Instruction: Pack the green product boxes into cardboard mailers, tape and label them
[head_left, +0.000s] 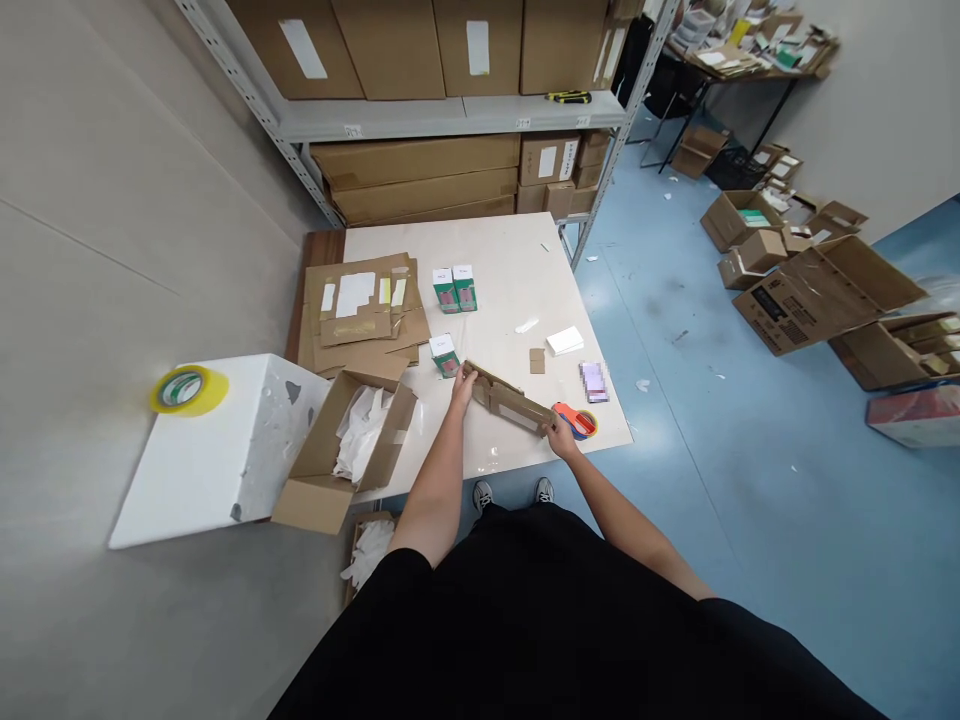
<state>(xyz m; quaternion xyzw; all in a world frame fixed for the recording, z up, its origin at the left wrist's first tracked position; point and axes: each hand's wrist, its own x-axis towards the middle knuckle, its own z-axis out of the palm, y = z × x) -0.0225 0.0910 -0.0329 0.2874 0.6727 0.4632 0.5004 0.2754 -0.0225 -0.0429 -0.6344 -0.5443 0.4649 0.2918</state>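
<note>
A narrow, folded brown cardboard carton (511, 404) is at the centre of the frame, slanting down to the right above the near part of the pale, smooth-topped table (499, 325). The left hand (465, 384) grasps its upper-left end and the right hand (559, 437) grips its lower-right end, so both are closed on the cardboard. Just beyond the left hand stands a small green-and-white printed box (445, 356); a matching pair of green-and-white boxes (454, 290) stands side by side farther up. Just beside the right hand lies a red-orange tool with a yellow and blue rim (568, 413), and above it a flat purple-and-white rectangular item (593, 382), its surface blurred. A small brown cardboard piece (537, 361) and a white rectangular stack (565, 341) lie right of centre. Toward the left are a pile of flattened brown cardboard (352, 330) and an open brown box (316, 440) holding crumpled white paper (361, 435). At far left, a yellow tape roll (214, 390) rests on a white block (196, 460). Grey metal shelving (450, 117) with brown cartons (394, 45) fills the top; more open cartons (795, 310) sit on the blue floor (675, 430) at right.
</note>
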